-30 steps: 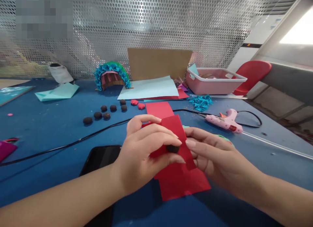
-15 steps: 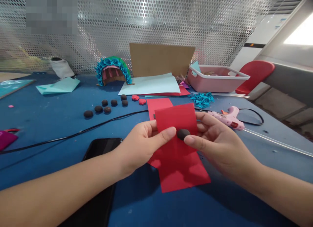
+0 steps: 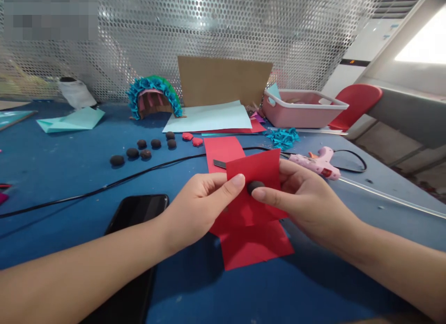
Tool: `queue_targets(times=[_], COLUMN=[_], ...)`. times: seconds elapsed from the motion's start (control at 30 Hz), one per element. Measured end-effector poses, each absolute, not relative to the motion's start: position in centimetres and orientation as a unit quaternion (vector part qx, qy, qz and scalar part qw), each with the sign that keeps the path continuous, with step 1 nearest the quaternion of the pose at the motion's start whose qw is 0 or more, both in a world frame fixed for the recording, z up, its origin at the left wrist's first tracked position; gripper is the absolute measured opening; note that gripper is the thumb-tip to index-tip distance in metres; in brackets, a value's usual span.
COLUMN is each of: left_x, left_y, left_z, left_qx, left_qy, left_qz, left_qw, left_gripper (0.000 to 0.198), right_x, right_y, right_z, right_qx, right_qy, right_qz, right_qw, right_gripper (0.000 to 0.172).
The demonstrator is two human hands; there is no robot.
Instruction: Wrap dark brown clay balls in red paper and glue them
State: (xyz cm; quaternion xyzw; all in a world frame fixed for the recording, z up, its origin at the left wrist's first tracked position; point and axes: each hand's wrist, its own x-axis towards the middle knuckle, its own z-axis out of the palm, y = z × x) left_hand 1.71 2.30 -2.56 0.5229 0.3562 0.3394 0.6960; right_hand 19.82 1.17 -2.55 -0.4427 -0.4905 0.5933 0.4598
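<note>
My left hand (image 3: 205, 208) pinches the left side of a red paper piece (image 3: 253, 166), thumb in front and fingers behind. My right hand (image 3: 306, 198) grips the right side, its thumb pressing a small dark ball (image 3: 256, 187) against the front of the paper. Below the held piece, more red paper (image 3: 258, 249) lies on the table, and a further red strip (image 3: 223, 149) extends behind. A grey blade-like strip (image 3: 219, 164) sticks out past the paper's left edge; what holds it is hidden.
Several dark balls (image 3: 132, 153) and two small red pieces (image 3: 188, 136) lie behind my left hand. A black phone (image 3: 139, 212) is under my left forearm. A pink glue gun (image 3: 315, 163), its black cable (image 3: 128, 177), blue crumpled paper (image 3: 284, 137) and a pink basket (image 3: 303, 115) are around.
The red paper now tilts and turns slightly in my hands. More of the grey strip shows behind it. The whole view has shifted a little.
</note>
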Motion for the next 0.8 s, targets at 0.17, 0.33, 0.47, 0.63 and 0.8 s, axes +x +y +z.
queue_targets(times=[0.17,0.33,0.47,0.63,0.8], left_x=[1.5,1.3,1.1,1.1,0.9], left_y=[2.5,2.8,3.0,3.2,2.9], left_z=[-2.3,-2.5,-2.7,-2.6,-2.4], left_qx=[0.55,0.561,0.576,0.572,0.566], left_qy=[0.306,0.345,0.36,0.342,0.328], left_qz=[0.339,0.356,0.38,0.397,0.363], left_qw=[0.699,0.663,0.628,0.63,0.663], left_gripper=[0.02,0.039,0.034,0.033,0.035], right_x=[19.8,19.5,19.5,20.1,20.5], right_y=[1.3,1.4,1.3,1.6,1.6], right_z=[-2.5,-2.8,-3.4,-3.4,-2.7], right_qx=[-0.446,-0.424,-0.402,-0.399,-0.43], right_qy=[-0.486,-0.482,-0.483,-0.513,-0.587], right_qz=[0.592,0.616,0.632,0.614,0.545], right_qw=[0.463,0.457,0.453,0.447,0.418], right_gripper=[0.035,0.036,0.032,0.026,0.021])
